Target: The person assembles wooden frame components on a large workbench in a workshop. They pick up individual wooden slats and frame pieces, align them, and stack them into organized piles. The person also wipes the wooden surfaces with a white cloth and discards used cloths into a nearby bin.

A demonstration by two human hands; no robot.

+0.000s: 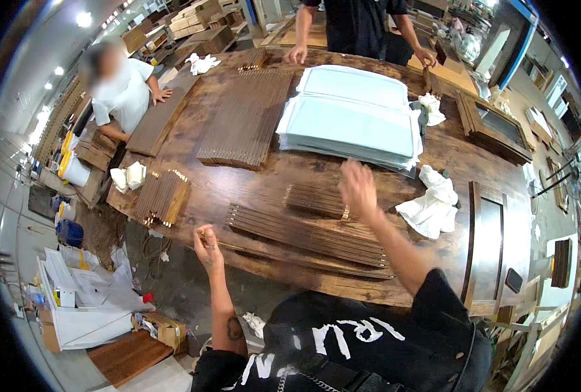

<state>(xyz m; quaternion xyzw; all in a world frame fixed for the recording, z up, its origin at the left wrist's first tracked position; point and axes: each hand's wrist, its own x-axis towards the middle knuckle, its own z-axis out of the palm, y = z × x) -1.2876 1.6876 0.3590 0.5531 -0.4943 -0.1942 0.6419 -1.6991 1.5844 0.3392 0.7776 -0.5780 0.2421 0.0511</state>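
Note:
My left hand (207, 248) is at the table's near edge with its fingers curled together; whatever is in them is too small to make out. Beside it, a long dark wooden strip (284, 257) runs along the near edge, in front of a row of long wooden strips (303, 234). My right hand (359, 189), smeared by motion, is above the right end of a bundle of short wooden strips (313, 199). Just beyond that hand lies a stack of pale blue panes (349, 127) in two piles.
The brown table (238, 189) also bears many upright slats (244, 117), a short strip bundle (163, 198), white cloths (434, 202), a framed panel (486, 242), glazed frames (496, 127) and a phone (514, 280). One person stands across the table, another at far left touching a board (163, 121).

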